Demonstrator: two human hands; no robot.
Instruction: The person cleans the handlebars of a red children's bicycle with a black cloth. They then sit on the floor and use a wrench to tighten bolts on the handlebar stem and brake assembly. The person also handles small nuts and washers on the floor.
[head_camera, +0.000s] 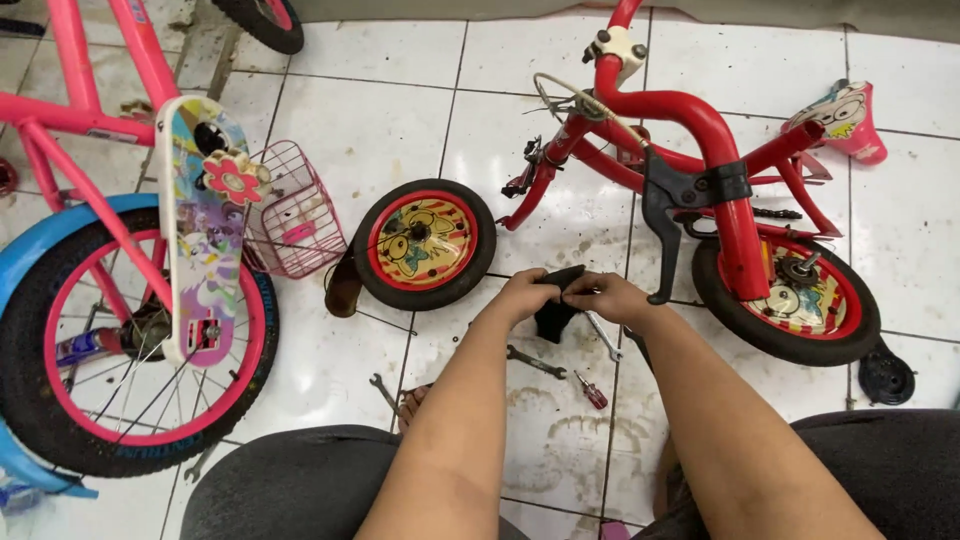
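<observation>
left hand (525, 295): gripped the black rubber piece (556, 305)
right hand (612, 297): pinched its other end
step: probably fitting it; next needs the spanner (535, 361) on the floor

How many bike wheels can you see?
4: a red one lying flat on the floor, one on the red bike, one pink, one at the top edge. Others may be hidden.

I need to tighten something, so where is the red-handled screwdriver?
In the head view, the red-handled screwdriver lies on the tiled floor between the forearms, just right of a spanner.
</observation>
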